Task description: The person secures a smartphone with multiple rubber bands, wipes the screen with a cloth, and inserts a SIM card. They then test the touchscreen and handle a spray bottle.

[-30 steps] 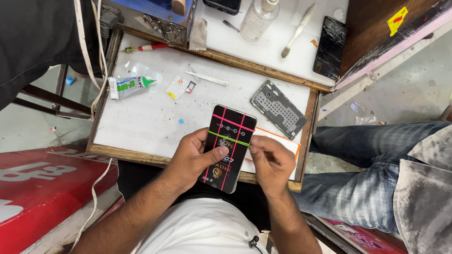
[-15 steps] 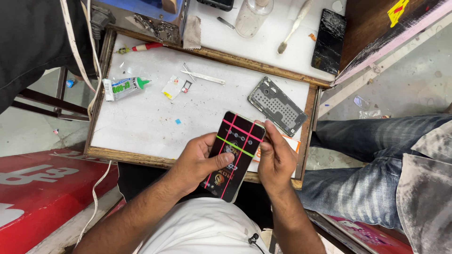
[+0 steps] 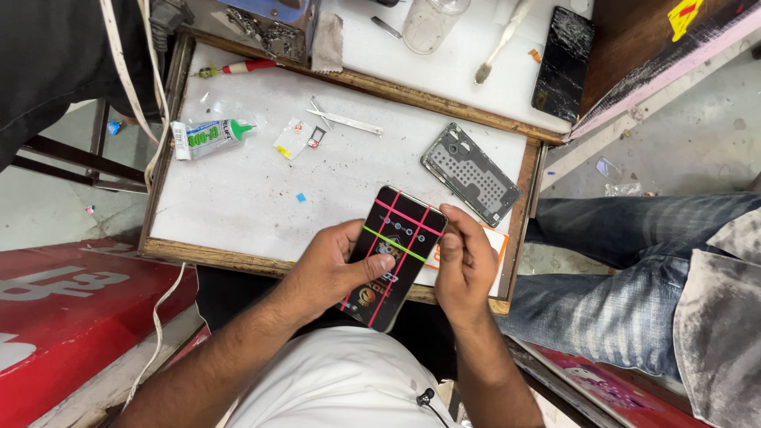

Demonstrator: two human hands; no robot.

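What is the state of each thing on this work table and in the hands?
Black phone with pink and green lines: held in both hands, tilted.
Left hand: gripping the phone's left edge.
Right hand: on its right edge.
Grey phone back frame: lying flat, opened.
White glue tube with green cap: capped, lying down.
Black cracked phone: lying flat.

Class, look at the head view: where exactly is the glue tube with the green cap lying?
The glue tube lies at the white tray's left edge, just below the red-handled screwdriver.
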